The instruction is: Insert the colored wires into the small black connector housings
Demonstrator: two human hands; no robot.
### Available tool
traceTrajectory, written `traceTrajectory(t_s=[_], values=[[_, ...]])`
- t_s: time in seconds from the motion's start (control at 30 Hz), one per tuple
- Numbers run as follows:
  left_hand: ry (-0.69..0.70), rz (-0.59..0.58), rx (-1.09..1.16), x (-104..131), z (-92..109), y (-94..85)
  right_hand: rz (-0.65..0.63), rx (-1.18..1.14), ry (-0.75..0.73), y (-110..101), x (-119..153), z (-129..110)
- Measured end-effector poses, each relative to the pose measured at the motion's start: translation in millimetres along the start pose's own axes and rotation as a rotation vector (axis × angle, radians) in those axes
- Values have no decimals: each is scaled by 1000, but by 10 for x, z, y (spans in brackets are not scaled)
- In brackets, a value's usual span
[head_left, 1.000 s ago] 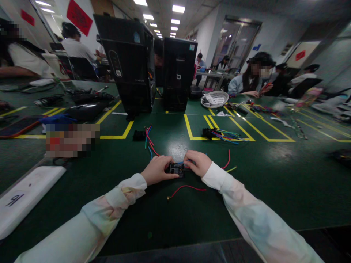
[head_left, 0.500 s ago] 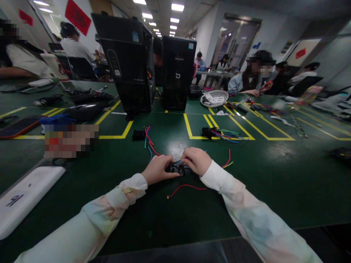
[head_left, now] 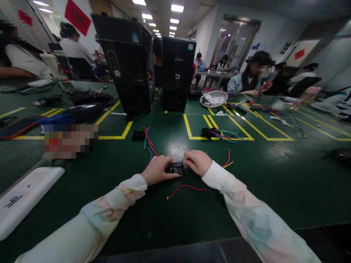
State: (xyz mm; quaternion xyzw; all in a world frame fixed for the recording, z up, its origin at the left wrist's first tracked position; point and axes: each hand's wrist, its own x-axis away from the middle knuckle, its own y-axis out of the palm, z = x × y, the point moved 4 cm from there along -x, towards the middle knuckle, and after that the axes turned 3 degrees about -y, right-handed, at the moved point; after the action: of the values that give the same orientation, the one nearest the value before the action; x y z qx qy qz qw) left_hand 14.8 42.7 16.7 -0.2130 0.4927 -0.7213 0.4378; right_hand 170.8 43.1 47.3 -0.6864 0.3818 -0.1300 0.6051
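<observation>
Bkgd: workroom w/ ceiling lights (head_left: pixel 177 8) in rows, ppl seated at tables, red paper (head_left: pixel 78 17) on wall at L. Green table (head_left: pixel 131 226) fills the front, marked w/ yellow tape (head_left: pixel 279 139). On it, toward the far side, 2 black PC towers: larger tower (head_left: pixel 124 62) at L, smaller tower (head_left: pixel 178 73) just R of it. White basket (head_left: pixel 214 98) w/ small stuff inside is R of the smaller tower; co-worker (head_left: pixel 240 84) in light-blue sleeves sits farther R.

L hand (head_left: pixel 157 170) has a narrow grip on a small black plastic part (head_left: pixel 177 169), thumb along the near edge. Part is btwn both hands, mid-table, right before the wearer. R hand (head_left: pixel 199 162) is at its R end, thumb + fingertips pinched on thin blue wire (head_left: pixel 180 162); exact contact too small to tell.

Loose red wire w/ brass end (head_left: pixel 186 186) lies just nearer than the part. Farther off: black block (head_left: pixel 139 135) w/ colored wires at L, similar wired block (head_left: pixel 207 132) at R. White case (head_left: pixel 27 201) w/ handwritten marking, far L.
</observation>
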Motion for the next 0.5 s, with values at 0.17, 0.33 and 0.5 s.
traceTrajectory(t_s=[0.17,0.33,0.5], values=[[-2,-5,5,6,-1,6,14,1,-11,-1,11,3],[-1,-3,2,9,1,4,43,25,-14,4,5,-5],[-9,-10,5,7,8,3,-46,33,9,-10,3,20]])
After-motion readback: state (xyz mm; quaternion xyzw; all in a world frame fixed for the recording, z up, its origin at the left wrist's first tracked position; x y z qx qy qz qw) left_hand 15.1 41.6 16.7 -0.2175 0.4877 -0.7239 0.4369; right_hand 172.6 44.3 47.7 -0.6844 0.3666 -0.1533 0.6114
